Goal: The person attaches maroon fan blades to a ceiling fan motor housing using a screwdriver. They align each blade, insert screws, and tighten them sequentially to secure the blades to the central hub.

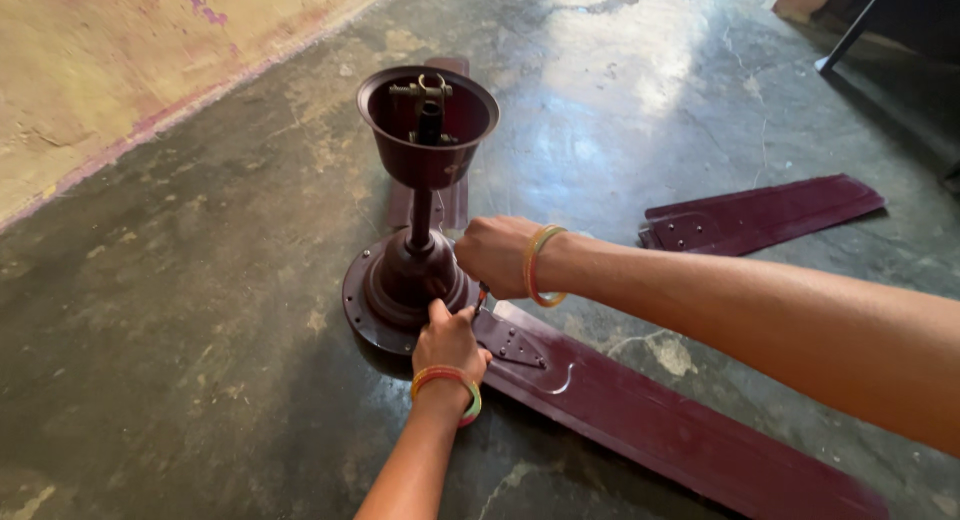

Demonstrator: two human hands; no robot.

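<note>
Lighting: daylight, moderately bright, entering from 1 o'clock. Glare: pale sheen on floor (610, 70) at 12 to 1 o'clock. Shadows: soft, short. Focus: sharp centre; slight softness and stretching toward edges.

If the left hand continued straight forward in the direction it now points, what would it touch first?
The left hand points up the picture at the fan motor housing and seems to touch its edge already, so it would likely press into that dark maroon housing. Depth is hard to judge.

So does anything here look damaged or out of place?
Yes. The ceiling fan stands on the floor, cup upward, with only one blade at its motor. Another blade lies loose to the right, a third behind the rod. The wall paint is peeling.
</note>
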